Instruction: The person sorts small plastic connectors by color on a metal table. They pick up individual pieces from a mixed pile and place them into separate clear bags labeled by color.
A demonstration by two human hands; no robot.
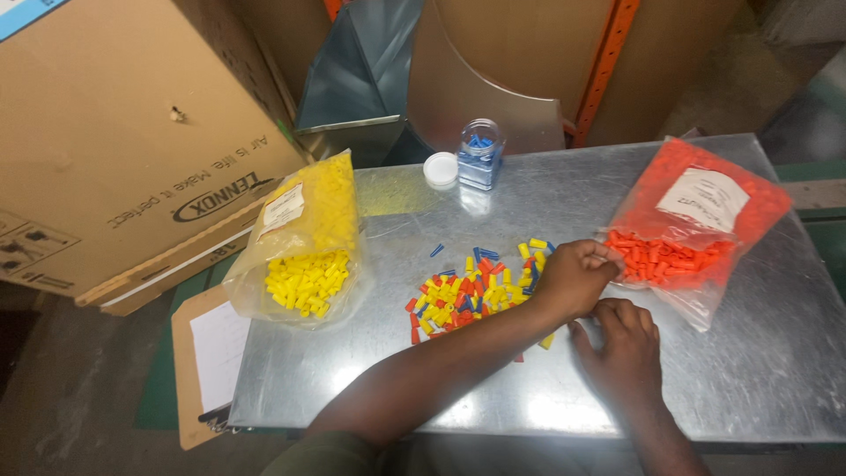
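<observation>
Hands | your left hand [577, 275] curled at the clear plastic bag of orange connectors [679, 256], perhaps pinching one | right hand [621, 345] flat, empty, at 6 o'clock | loose mixed-colour connector pile [471, 291] at 9 o'clock.

table [749, 370]: bare sheet metal, glare patches near its front edge | box [115, 132]: big brown cardboard, left of table, leaning over its corner | duct [370, 70]: folded sheet metal behind table | posts [608, 62]: orange, behind table | floor [70, 388]: grey concrete left of table | clipboard [207, 361]: under table's left edge
</observation>
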